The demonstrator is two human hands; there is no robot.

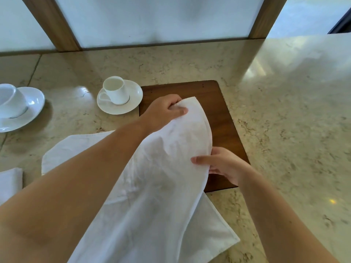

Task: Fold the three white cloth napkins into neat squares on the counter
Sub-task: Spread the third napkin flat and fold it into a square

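Note:
A large white napkin (pixel 161 177) is lifted off the counter and hangs down toward me. My left hand (pixel 163 111) pinches its far top corner above the wooden board. At the cloth's right edge, my right hand (pixel 222 164) grips it with the thumb on top. A second white napkin (pixel 76 147) lies flat on the counter beneath my left forearm, partly hidden, and its corner (pixel 218 228) shows at the lower right. Another folded white napkin (pixel 10 179) sits at the left edge of the view.
A dark wooden board (pixel 224 114) lies on the marble counter (pixel 284 130) under the lifted cloth. A white cup on a saucer (pixel 118 95) stands just left of the board. Another cup and saucer (pixel 17 107) sits at the far left. Frosted panels with wooden posts back the counter.

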